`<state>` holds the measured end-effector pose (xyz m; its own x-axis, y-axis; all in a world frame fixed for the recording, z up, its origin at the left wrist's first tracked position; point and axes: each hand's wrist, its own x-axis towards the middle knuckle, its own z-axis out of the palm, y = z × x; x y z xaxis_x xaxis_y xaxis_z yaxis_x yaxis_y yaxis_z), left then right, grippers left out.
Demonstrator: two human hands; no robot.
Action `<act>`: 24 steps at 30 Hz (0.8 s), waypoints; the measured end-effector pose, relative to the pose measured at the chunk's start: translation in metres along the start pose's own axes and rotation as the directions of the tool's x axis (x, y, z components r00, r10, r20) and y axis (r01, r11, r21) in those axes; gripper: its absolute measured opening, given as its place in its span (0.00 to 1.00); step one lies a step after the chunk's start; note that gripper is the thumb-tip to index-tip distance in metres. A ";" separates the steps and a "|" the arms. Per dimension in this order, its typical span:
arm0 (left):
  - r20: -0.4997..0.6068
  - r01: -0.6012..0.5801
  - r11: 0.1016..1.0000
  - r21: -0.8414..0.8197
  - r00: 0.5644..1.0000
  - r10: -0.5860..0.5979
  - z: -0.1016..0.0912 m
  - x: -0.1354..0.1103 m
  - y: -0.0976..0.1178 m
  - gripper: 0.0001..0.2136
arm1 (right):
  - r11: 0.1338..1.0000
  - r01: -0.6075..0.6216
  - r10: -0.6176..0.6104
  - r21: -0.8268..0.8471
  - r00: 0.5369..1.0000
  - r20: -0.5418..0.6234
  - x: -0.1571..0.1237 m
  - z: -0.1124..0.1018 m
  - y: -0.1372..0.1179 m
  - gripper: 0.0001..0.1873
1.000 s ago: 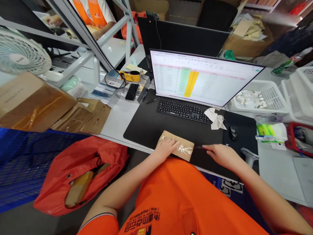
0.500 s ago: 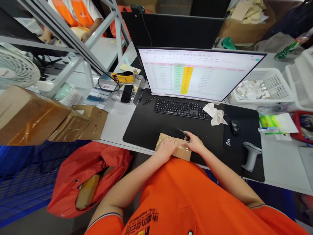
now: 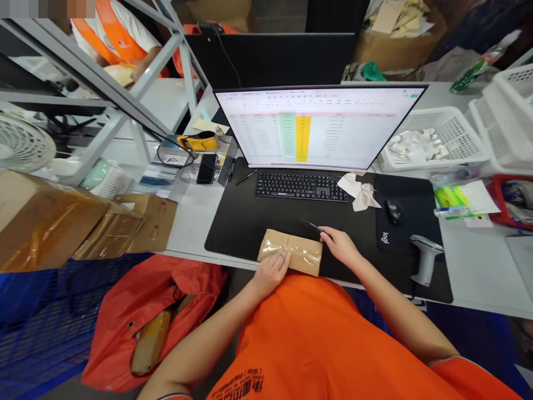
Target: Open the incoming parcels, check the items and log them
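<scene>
A small flat cardboard box [image 3: 302, 247], wrapped in shiny clear tape, lies at the front edge of the black desk mat [image 3: 239, 222]. My left hand [image 3: 271, 271] grips its near edge, with the fingers together on top; the thumb's hold is partly hidden. Just beyond the box's right end, my right hand [image 3: 339, 244] is closed around a slim dark knife-like tool [image 3: 313, 226]. Its thin tip points left, above the mat and apart from the box. Whether it is a knife or scissors is unclear.
Behind the box stand a keyboard [image 3: 300, 186] and a monitor [image 3: 320, 128]. Crumpled paper [image 3: 360, 191], a mouse [image 3: 393, 211] and a barcode scanner [image 3: 425, 258] lie to the right. Cardboard boxes [image 3: 152, 222] and a red bag [image 3: 120, 322] are at left. Another person [image 3: 125, 33] works opposite.
My left hand has slid back from the middle of the box to its near edge, uncovering the taped top. My right hand and its tool have lifted off the box and shifted right.
</scene>
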<state>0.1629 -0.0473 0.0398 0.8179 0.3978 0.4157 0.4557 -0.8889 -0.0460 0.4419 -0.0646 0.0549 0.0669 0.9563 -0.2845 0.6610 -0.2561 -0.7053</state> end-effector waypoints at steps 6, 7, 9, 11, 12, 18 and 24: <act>-0.078 0.053 0.999 0.003 0.996 -0.052 0.006 -0.016 0.005 0.08 | 0.870 0.314 -0.207 -0.380 0.932 0.296 0.002 -0.023 -0.062 0.15; -0.089 0.102 0.995 0.019 0.991 -0.100 0.008 -0.018 0.006 0.07 | 0.835 0.359 -0.224 -0.418 0.914 0.338 0.008 -0.022 -0.071 0.14; -0.100 0.198 0.979 0.048 0.976 -0.193 0.011 -0.023 0.007 0.06 | 0.770 0.419 -0.236 -0.481 0.888 0.395 0.018 -0.018 -0.085 0.14; -0.110 0.285 0.956 0.065 0.955 -0.277 0.014 -0.028 0.008 0.05 | 0.722 0.458 -0.237 -0.519 0.868 0.436 0.026 -0.016 -0.090 0.14; -0.107 0.325 0.943 0.066 0.942 -0.317 0.016 -0.029 0.008 0.03 | 0.705 0.474 -0.232 -0.528 0.857 0.460 0.028 -0.016 -0.090 0.14; 0.172 0.529 0.848 0.014 0.835 -0.523 0.018 -0.031 0.002 0.27 | 0.627 0.554 -0.182 -0.547 0.787 0.589 0.018 -0.033 -0.074 0.13; 0.312 0.530 0.846 0.054 0.796 -0.518 0.012 -0.021 -0.003 0.25 | 0.567 0.575 -0.169 -0.590 0.782 0.600 -0.003 -0.057 -0.054 0.15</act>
<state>0.1485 -0.0503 0.0204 0.5245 0.8484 0.0713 0.8382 -0.5292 0.1319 0.4482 -0.0458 0.1308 -0.5075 0.7066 -0.4931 0.8541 0.4880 -0.1799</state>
